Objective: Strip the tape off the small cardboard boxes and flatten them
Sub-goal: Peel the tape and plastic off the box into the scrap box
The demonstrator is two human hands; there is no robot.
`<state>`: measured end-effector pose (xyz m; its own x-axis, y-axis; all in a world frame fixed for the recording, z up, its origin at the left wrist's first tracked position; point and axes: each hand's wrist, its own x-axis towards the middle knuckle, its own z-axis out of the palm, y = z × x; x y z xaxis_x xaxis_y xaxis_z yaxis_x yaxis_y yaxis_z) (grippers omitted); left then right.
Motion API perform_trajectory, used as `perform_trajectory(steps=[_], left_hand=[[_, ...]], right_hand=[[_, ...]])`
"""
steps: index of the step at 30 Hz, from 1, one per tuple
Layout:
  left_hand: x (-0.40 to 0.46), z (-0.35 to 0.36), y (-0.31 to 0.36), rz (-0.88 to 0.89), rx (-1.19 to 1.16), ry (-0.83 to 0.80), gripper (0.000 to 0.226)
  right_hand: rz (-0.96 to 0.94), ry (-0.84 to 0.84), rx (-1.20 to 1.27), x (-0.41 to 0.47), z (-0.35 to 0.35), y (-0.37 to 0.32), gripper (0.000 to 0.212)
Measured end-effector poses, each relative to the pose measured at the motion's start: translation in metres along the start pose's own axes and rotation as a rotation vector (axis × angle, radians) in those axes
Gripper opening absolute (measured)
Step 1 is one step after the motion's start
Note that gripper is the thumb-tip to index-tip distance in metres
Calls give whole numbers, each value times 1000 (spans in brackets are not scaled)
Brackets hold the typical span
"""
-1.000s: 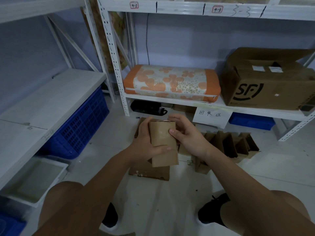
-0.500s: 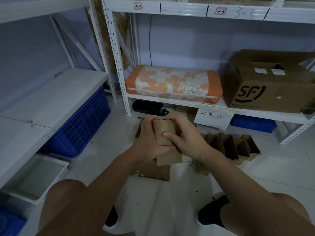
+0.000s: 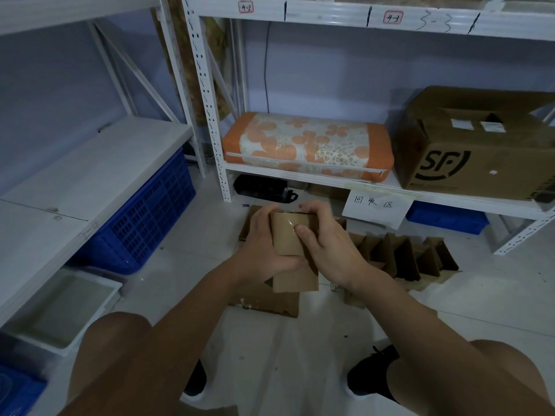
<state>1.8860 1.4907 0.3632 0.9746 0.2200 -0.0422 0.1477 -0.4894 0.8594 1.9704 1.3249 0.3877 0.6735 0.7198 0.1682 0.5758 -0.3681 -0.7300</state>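
Observation:
I hold a small brown cardboard box point(image 3: 286, 235) upright in front of me, above the floor. My left hand point(image 3: 264, 253) grips its left side, thumb across the lower front. My right hand point(image 3: 326, 244) curls over its top right corner, with the thumb tip pressing on the shiny taped front face. Under the box lies a pile of flattened cardboard point(image 3: 267, 301) on the floor. To the right stand several small boxes with open flaps point(image 3: 402, 259) in a row.
A white shelf rack point(image 3: 315, 178) ahead carries an orange flowered cushion point(image 3: 306, 145) and a large SF carton point(image 3: 477, 145). A blue crate point(image 3: 147, 217) sits under the left shelf, a white tray point(image 3: 63, 307) near it. My knees and black shoes point(image 3: 372, 373) frame the white floor.
My right hand slid down from the box's top edge onto its front face, and the thumb now presses on the tape. The left hand kept its grip on the box.

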Motion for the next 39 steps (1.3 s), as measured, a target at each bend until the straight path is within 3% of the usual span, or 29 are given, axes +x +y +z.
perform_trajectory(steps=[6, 15, 21, 25, 31, 39], left_hand=[[1, 0, 3, 12, 42, 26, 122], [4, 4, 5, -25, 53, 87, 129], [3, 9, 7, -29, 241, 187, 125], [-1, 15, 14, 26, 319, 260, 131], [-5, 6, 1, 118, 566, 293, 100], [-9, 8, -15, 146, 496, 293, 94]], right_hand=[[-25, 15, -36, -2, 6, -10, 14], [97, 131, 2, 3, 13, -16, 24], [175, 204, 92, 4, 13, -16, 20], [156, 128, 43, 2, 18, -17, 17], [81, -55, 3, -3, 4, -20, 17], [43, -89, -3, -7, -6, -21, 17]])
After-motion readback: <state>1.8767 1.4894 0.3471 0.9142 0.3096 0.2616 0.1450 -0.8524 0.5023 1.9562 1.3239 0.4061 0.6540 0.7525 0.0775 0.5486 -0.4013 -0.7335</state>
